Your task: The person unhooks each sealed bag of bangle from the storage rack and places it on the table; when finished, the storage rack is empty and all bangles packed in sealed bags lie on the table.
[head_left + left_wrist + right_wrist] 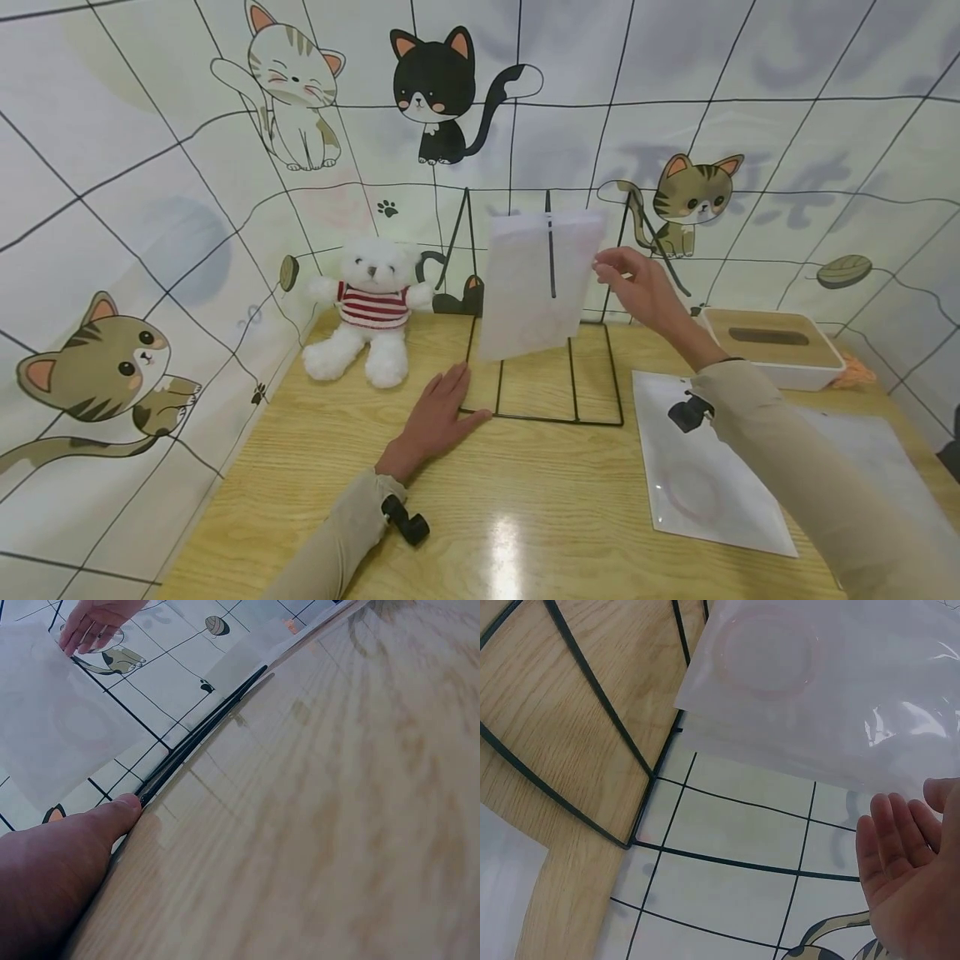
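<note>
A frosted plastic bag (528, 287) with a faint pinkish ring hangs on the middle prong of a black wire rack (600, 423). That prong shows in front of the bag's upper part. My right hand (637, 287) pinches the bag's right edge between thumb and index finger; in the right wrist view the other fingers (892, 832) stretch out beside the edge. Flat on the table, my left hand (438, 412) rests at the rack's front left corner. In the left wrist view its thumb (124, 810) touches the base wire.
A white teddy bear (367, 312) in a red-striped shirt sits left of the rack. Frosted plastic bags (697, 475) lie at the right, beneath my right forearm. Behind them stands a tissue box (776, 350). Cat-patterned cloth (570, 67) covers the walls around the wooden table (540, 508).
</note>
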The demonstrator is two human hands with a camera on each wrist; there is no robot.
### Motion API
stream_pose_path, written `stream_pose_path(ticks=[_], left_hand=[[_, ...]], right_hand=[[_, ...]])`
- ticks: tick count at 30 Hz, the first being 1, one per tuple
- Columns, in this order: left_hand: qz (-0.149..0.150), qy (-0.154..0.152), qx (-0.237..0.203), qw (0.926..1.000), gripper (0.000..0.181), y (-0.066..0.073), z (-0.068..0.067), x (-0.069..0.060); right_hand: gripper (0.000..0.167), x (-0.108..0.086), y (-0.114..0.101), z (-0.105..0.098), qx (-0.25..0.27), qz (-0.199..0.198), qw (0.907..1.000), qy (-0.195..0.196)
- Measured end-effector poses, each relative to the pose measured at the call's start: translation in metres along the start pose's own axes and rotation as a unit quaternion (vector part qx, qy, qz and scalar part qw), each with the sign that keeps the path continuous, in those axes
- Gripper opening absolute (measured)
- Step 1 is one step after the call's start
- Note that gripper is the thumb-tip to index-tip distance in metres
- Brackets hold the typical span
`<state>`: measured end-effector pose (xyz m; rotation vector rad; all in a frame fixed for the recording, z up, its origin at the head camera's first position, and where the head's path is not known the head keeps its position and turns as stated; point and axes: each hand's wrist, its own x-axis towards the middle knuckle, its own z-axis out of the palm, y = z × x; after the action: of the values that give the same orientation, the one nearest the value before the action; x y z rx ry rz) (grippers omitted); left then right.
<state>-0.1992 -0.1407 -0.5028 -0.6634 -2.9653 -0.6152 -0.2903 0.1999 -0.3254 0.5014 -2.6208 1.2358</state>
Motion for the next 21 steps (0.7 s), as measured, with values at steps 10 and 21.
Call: stream_pose_path(ticks=[10, 21], left_hand=[[-0.001, -0.001, 0.005, 1.0, 0.088, -0.001, 0.0, 0.0], [0.007, 0.005, 0.004, 0.9999, 0.087, 0.0, -0.001, 0.0]], right_hand=[[0.044, 0.011, -0.007, 0.0, 0.029, 0.005, 0.9993, 0.021], [0.039, 0.014, -0.018, 0.0, 0.062, -0.015, 0.9971, 0.043]])
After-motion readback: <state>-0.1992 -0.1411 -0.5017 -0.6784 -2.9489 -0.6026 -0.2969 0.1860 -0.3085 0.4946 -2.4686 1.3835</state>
